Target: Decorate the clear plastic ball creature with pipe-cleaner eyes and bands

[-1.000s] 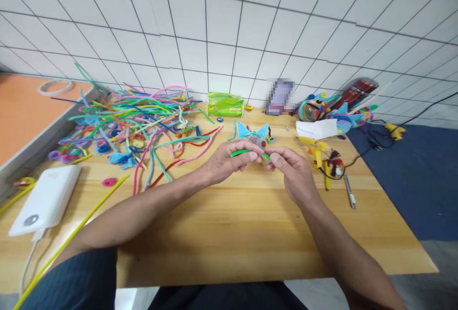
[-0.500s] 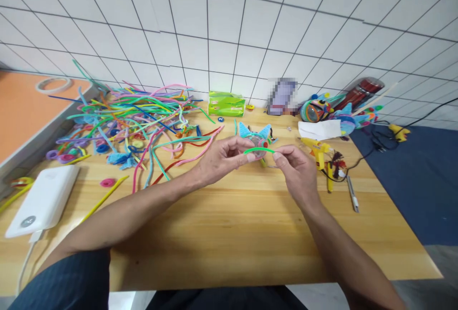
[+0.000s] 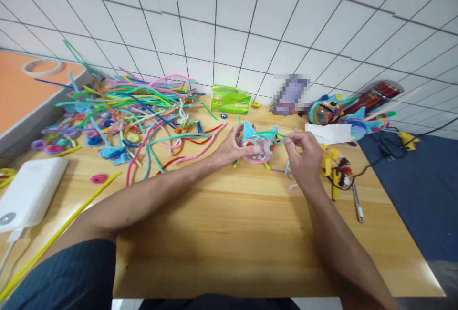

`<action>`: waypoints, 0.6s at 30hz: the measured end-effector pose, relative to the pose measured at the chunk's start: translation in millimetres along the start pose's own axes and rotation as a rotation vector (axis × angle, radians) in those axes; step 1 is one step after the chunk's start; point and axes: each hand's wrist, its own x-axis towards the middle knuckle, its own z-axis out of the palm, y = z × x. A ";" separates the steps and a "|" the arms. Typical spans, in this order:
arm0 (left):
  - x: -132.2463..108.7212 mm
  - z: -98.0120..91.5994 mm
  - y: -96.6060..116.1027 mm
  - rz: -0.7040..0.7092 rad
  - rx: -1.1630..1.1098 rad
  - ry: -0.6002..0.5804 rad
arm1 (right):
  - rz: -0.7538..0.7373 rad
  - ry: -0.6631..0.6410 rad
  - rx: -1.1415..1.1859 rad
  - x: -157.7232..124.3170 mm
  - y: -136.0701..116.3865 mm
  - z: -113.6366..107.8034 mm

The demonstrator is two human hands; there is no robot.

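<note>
A small craft figure [image 3: 260, 154] stands on the table, with a clear round body, red-and-pink ring eyes, blue fuzzy ears and yellow feet. My left hand [image 3: 234, 149] grips it from the left, thumb across its front by one eye and fingers at its side. Between the thumb and fingers of my right hand [image 3: 302, 150] is one end of a green pipe cleaner [image 3: 267, 133]. The strip arches leftward over the top of the figure, in front of the ears; whether it touches the body I cannot tell.
Many pipe cleaners [image 3: 139, 105] are heaped at the left back. A white power bank [image 3: 34, 191] lies at the left. On the right are a yellow glue gun [image 3: 326, 161], a cutter knife [image 3: 358, 203], white paper [image 3: 328, 133] and a red flask [image 3: 375, 95]. A green tissue pack [image 3: 231, 99] sits by the wall.
My left hand has let go of the green pipe cleaner and taken hold of the craft figure. My right hand has carried the strip slightly up and right, over the figure.
</note>
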 end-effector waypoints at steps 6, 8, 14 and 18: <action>-7.3 13.9 -9.4 0.025 0.021 0.002 | -0.194 0.028 -0.173 -13.3 8.5 -0.1; -13.1 15.0 -7.0 0.024 0.038 -0.006 | -0.238 0.040 -0.206 -17.4 11.1 -1.9; -24.4 11.4 6.8 0.010 0.051 -0.041 | -0.339 0.043 -0.145 -22.2 13.9 -1.6; -23.7 5.7 4.3 0.053 0.033 -0.023 | -0.275 -0.015 -0.099 -22.1 15.2 -0.6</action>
